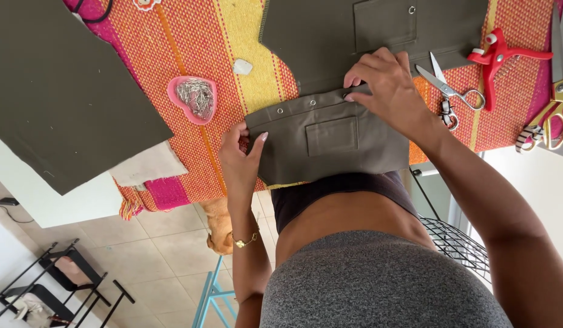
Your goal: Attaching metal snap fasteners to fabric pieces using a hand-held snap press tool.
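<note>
Olive fabric panel (330, 143) flat on bench (190, 54), at the near edge against the person's waist. Long axis side to side across the view; snap-studded edge facing away from the body, lower edge hanging toward it. Rectangular patch pocket at centre, square to the long axis.

Left hand (240, 159) at the panel's left end: fingers (259, 143) narrow, pinching the corner edge of the cloth. Right hand (384, 82) on the upper right edge: fingers (354, 79) curled, tips pressing down on the seam where the panel meets a second olive piece (330, 30) lying beyond it. Not clear whether any cloth is gripped there.

Pink heart-shaped pin dish (193, 98) just left of the panel. Small snips (448, 90) near the right wrist; red snap pliers (497, 58) further right. Large olive sheet (63, 91) well apart, far left.
</note>
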